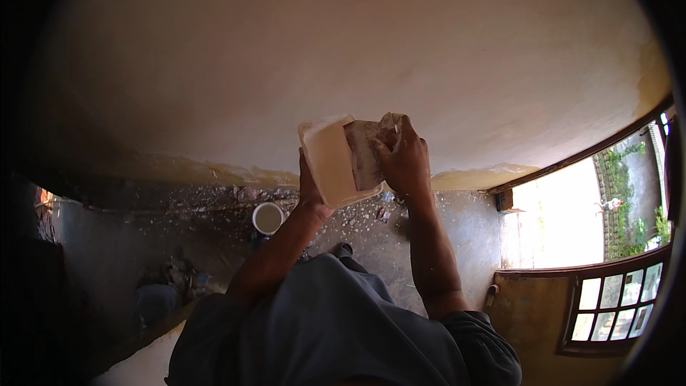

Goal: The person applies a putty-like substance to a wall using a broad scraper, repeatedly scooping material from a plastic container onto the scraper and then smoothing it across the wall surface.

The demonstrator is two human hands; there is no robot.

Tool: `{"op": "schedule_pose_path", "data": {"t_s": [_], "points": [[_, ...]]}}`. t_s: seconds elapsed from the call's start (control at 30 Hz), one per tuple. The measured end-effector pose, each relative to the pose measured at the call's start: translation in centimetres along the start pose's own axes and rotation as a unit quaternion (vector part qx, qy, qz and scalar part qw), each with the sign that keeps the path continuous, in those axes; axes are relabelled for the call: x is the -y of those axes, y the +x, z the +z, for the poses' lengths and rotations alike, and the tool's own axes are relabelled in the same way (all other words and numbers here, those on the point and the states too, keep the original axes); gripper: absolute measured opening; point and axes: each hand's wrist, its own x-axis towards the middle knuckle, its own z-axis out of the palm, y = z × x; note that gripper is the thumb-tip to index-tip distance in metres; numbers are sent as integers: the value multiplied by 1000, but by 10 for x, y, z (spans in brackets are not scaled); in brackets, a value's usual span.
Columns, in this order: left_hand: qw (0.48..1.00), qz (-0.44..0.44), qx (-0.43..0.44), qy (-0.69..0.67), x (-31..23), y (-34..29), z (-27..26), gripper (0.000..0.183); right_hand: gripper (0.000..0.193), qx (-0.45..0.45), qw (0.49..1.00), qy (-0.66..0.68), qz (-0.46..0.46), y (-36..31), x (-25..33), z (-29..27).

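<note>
A shallow rectangular plastic tub [330,161], pale cream inside and smeared along its rim, is held up in front of the wall. My left hand [312,189] grips it from below and the left, with its fingers partly hidden behind it. In my right hand [407,161] is a wide, flat putty scraper [364,151], crusted with dried pale material. The fingers are closed round its upper right end, and its blade lies across the right part of the tub.
A pale plastered wall [321,43] rises ahead, yellowish along its lower edge. White crumbs litter the grey floor [207,216], where a round white bucket [268,219] stands left of my feet. At the right are a bright doorway [554,218] and a paned window [618,302].
</note>
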Motion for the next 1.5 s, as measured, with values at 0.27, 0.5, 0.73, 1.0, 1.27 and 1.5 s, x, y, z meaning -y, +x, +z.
{"op": "schedule_pose_path", "data": {"t_s": [0.27, 0.5, 0.73, 1.0, 1.27, 1.5], "points": [[998, -47, 28, -11, 6, 13, -32, 69, 36, 32, 996, -76, 28, -2, -2, 31], [997, -74, -36, 3, 9, 10, -25, 78, 30, -46, 997, -60, 12, -4, 2, 24], [996, -82, -35, -16, 17, 2, -24, 70, 33, 10, 990, -137, 15, -9, -5, 30], [997, -36, -48, 58, 21, 9, -41, 76, 33, 27, 990, -131, 36, -8, -8, 28], [994, 47, 25, 92, 17, -2, -33, 71, 32, -23, 996, -81, 6, -9, -9, 27], [998, -32, -46, 31, 12, -3, -24, 75, 35, 3, 999, -47, 17, -11, -3, 31]]}}
